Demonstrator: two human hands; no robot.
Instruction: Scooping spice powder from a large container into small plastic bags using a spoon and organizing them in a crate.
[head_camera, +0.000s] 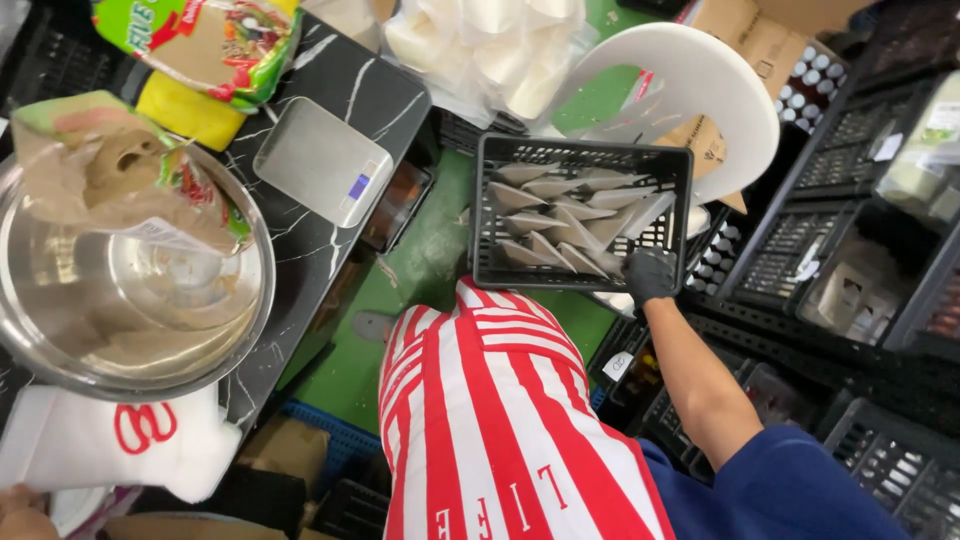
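The black plastic crate (582, 212) sits just right of centre in the upper half of the frame, its long axis running roughly left to right, and holds a layer of flat, pale wedge-shaped packets (575, 215) fanned across its bottom, their points mostly toward the upper left. The right hand (650, 274), in a black glove, is at the crate's lower right corner, so nearly all of the crate and its packets lie up and to the left of the hand. The gloved fingers look curled over the rim or onto the nearest packets, but I cannot tell whether they actually grip anything. The bare forearm rises from the lower right of the frame, out of a blue sleeve (800, 490), almost straight. Only the tip of the left hand (20, 505) shows at the lower left corner, well apart from the crate; its hold cannot be made out. A red-and-white striped apron (490, 420) fills the bottom centre, with a steel bowl (200, 330) and a kitchen scale (322, 160) on the dark marbled counter (370, 95) at left.
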